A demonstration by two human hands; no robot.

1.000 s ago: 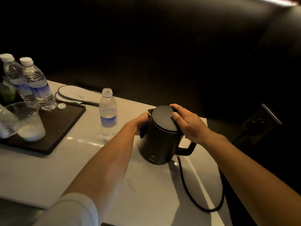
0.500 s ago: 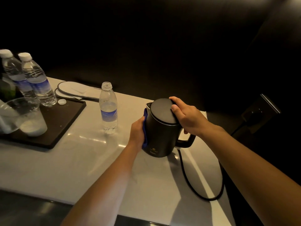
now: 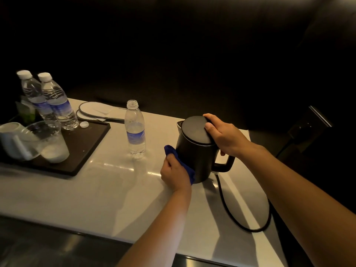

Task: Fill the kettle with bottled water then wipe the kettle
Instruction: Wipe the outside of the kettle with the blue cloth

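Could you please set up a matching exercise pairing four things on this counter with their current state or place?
Things:
1. kettle
2. blue cloth
3. open bottle
4. loose cap

States:
A. lying on the black tray
B. standing uncapped on the counter
C. steadied at the lid by the right hand
D. pressed against the kettle by the left hand

Pairs: 1-C, 2-D, 3-B, 4-A

Blk tray w/ glass, slippers behind.

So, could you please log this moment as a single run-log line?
phase: wiping | left hand: blue cloth on kettle side | right hand: steadying lid | open bottle: uncapped, upright
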